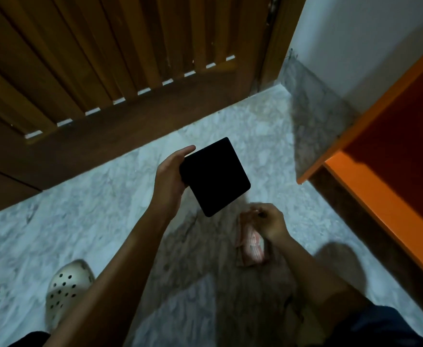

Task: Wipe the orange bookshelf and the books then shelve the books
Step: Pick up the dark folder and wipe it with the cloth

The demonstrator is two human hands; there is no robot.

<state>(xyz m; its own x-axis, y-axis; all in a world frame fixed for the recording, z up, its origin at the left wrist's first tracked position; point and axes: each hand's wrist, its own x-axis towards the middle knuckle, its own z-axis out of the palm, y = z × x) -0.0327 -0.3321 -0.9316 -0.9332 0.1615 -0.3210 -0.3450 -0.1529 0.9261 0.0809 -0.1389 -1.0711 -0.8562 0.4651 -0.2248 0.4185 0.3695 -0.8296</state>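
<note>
Both of your hands are occupied: your left hand point(170, 176), just left of centre, grips a black book point(215, 176) by its 9 o'clock edge, thumb along the top and fingers wrapped behind it, tilted above the marble floor point(105, 209). Your right hand point(270, 222), at 5 o'clock from the book and apart from it, curls its fingers to pinch a blurred pink-and-white cloth point(251, 244). The orange bookshelf point(350, 169) fills 3 o'clock, a slatted wooden door point(105, 71) stands at 11 o'clock, and your pale perforated shoe point(65, 289) sits at 7 o'clock.
</note>
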